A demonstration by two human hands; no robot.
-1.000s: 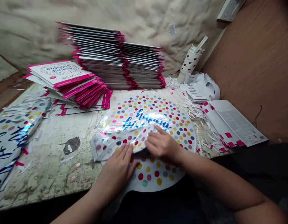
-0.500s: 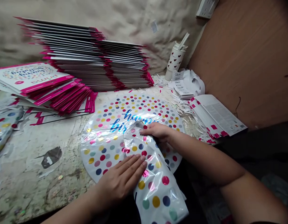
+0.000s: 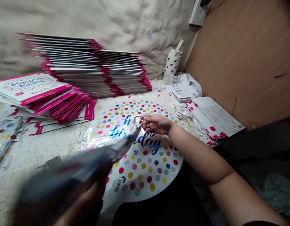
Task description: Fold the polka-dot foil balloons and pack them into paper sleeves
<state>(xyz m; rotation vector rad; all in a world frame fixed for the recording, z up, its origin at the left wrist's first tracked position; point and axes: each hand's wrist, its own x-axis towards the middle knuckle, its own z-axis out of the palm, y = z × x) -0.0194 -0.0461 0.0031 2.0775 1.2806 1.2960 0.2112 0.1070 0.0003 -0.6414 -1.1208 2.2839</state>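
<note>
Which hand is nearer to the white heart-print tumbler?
Right. The right hand is in front of the white heart-print tumbler, above the dotted foil balloon; the left hand is farther off, lower and leftward in the view.

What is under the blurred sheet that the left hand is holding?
Under the blurred sheet, the round polka-dot birthday sheet shows, its blue lettering partly covered; tabletop shows at left. What lies directly beneath cannot be seen.

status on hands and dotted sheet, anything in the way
Left hand holding blurred sheet; right hand at its far tip. Round dotted sheet below. Lettering partly hidden from view.
</note>
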